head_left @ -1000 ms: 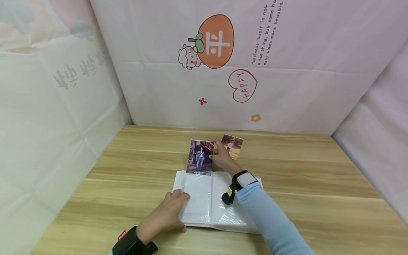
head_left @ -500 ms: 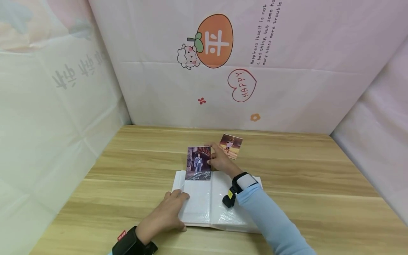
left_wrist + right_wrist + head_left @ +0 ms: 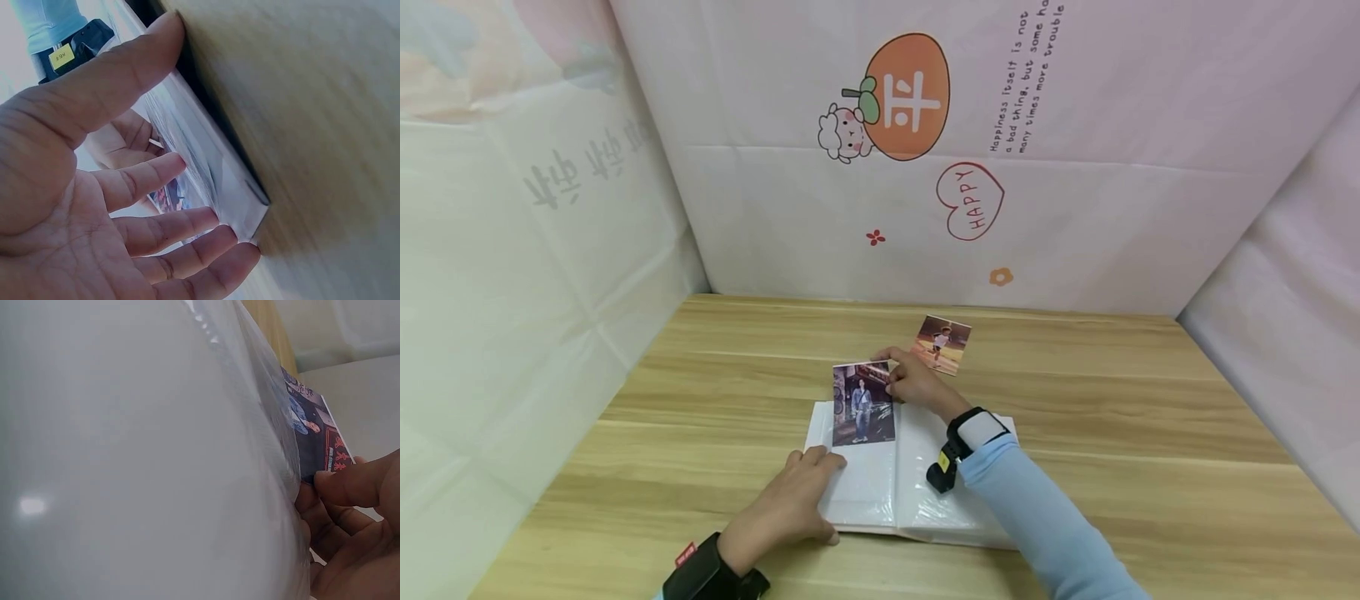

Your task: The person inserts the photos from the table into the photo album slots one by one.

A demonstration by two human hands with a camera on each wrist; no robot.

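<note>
An open photo album (image 3: 861,487) with white pages and clear plastic sleeves lies on the table. My right hand (image 3: 919,385) pinches the right edge of a photo (image 3: 862,404) of a person in blue denim, near its top corner. The lower part of that photo sits in the left page's sleeve, its upper part sticking out past the album's far edge. In the right wrist view, thumb and fingers grip the photo (image 3: 309,428) beside the shiny plastic. With fingers spread, my left hand (image 3: 793,500) rests on the album's near left side, its thumb at the front edge.
A second photo (image 3: 942,344), of a child running, lies on the wooden table (image 3: 1097,417) beyond the album, just behind my right hand. A printed white cloth (image 3: 760,225) hangs along the table's back edge, with more cloth at both sides.
My right hand has moved nearer, sliding the denim photo deeper into the left page's sleeve. More of the running child photo shows now. My left hand has stayed in place.
</note>
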